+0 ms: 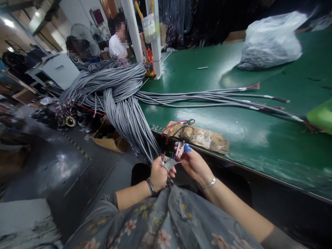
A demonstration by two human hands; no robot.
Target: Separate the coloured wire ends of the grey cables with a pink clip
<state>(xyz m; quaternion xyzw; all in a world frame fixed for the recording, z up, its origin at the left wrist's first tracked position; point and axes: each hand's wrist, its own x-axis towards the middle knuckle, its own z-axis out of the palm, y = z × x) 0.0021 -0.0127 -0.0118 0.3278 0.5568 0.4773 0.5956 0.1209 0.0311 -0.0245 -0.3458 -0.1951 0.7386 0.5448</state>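
Note:
My left hand [158, 175] is closed around the end of a grey cable, and thin coloured wires [172, 155] fan out above its fingers. Grey wrapping [169, 164] covers its thumb. Close by on the right, my right hand [195, 165] pinches a small pale pink clip-like tool [180, 150] between thumb and fingers, with blue tape on the thumb tip. The tool is a little apart from the wires. Just behind the hands, a thick bundle of grey cables [129, 116] hangs over the table edge.
Several cables with stripped ends [207, 98] stretch across the green table [261, 135]. A worn wooden block [207, 139] lies at its front edge. Farther back are a filled plastic bag [271, 41] and a white post [155, 52]. A cardboard box [110, 136] stands below; two people sit beyond.

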